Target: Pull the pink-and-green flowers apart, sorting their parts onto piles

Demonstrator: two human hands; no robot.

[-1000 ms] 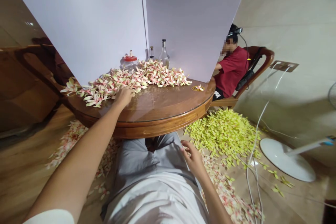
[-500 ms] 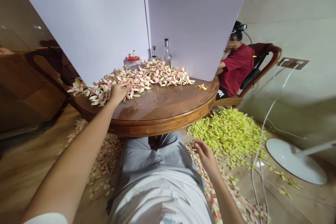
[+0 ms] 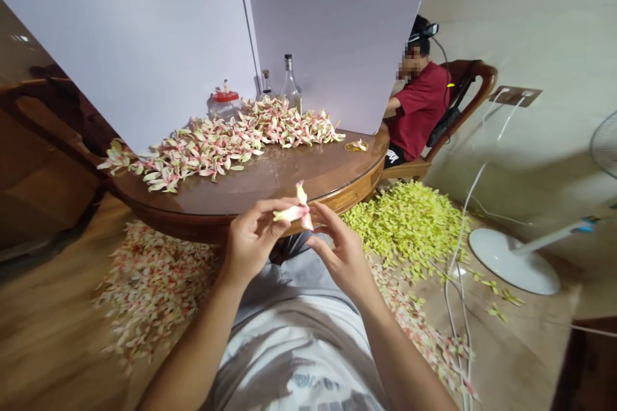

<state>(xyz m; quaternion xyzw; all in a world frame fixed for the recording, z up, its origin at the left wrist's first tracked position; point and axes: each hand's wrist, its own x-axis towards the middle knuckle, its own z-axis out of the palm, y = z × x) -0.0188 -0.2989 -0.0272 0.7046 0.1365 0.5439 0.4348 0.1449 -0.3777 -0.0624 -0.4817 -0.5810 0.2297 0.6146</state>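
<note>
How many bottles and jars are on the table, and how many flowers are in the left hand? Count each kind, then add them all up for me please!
Bottles: 2
Red-lidded jar: 1
Flower in the left hand: 1
Total: 4
The heaped flowers overlap too much to count.

Clear red-lidded jar [image 3: 224, 109]: base hidden behind pink-and-white flower pile [image 3: 207, 146]. White cloth shirt [image 3: 270, 340]: print unreadable. Round grey fan head [image 3: 606, 146]: cut by right edge.
</note>
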